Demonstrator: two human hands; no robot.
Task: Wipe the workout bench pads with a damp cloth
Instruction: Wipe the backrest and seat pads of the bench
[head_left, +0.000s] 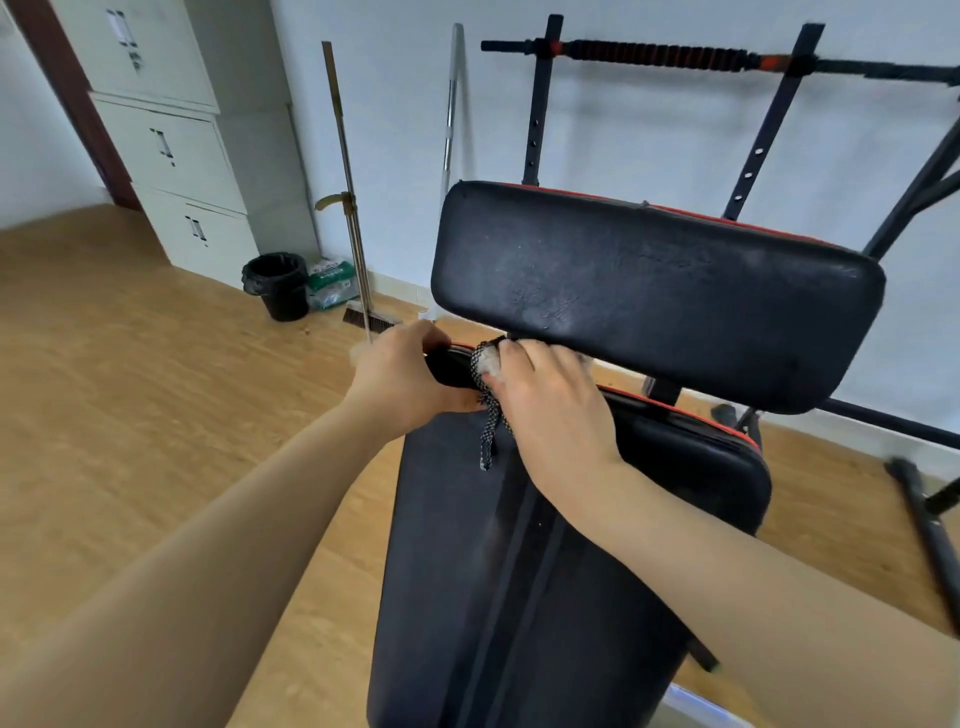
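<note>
Left hand curls round the far corner of the long black vinyl pad. Right hand clutches a bunched black-and-white checked cloth against that pad's red-piped far edge, one woven strip dangling. Its fingertips blur just below the scuffed, rounded upper pad.

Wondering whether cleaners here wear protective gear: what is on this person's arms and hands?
Nothing shows. The left hand and right hand are bare, no gloves. Both forearms are uncovered to the frame's edge, so no sleeve is in view. No watch or bracelet at either wrist, no ring on the visible fingers; some fingertips are hidden.
</note>
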